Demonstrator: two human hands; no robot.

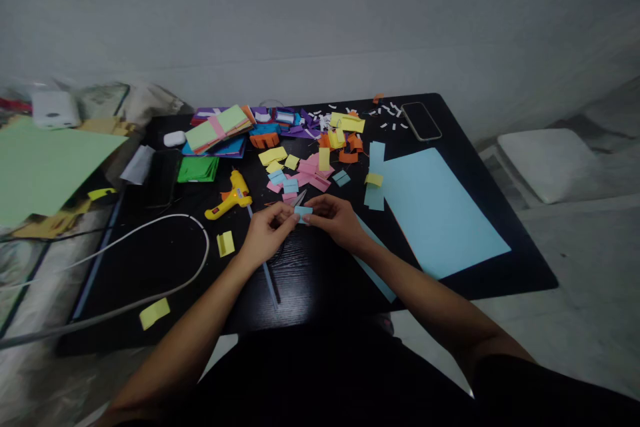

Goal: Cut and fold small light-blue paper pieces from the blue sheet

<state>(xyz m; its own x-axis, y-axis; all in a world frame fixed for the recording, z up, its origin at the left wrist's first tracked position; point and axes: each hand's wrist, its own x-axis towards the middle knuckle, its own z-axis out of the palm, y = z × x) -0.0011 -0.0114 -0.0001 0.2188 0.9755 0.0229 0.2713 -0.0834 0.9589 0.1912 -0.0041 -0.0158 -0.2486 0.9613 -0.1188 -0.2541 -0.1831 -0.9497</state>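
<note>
Between my two hands is a small piece of light blue paper (303, 211), held over the middle of the black table (320, 293). My left hand (267, 230) pinches its left side, and my right hand (337, 219) grips the right side with thumb and fingers. Pointed scissor blades (300, 198) show just behind the paper; the rest of the scissors is mostly hidden by the hands. Beyond them lies a loose pile of folded pink paper pieces (315, 173), with blue and yellow ones mixed in.
A yellow glue gun (233, 195) lies left, a glue stick extending near my left hand. Large blue sheets (445, 213) and a phone (421, 121) are on the right. Stacked coloured paper (220, 130) sits at the back left. A white cable (207, 240) loops across the left side.
</note>
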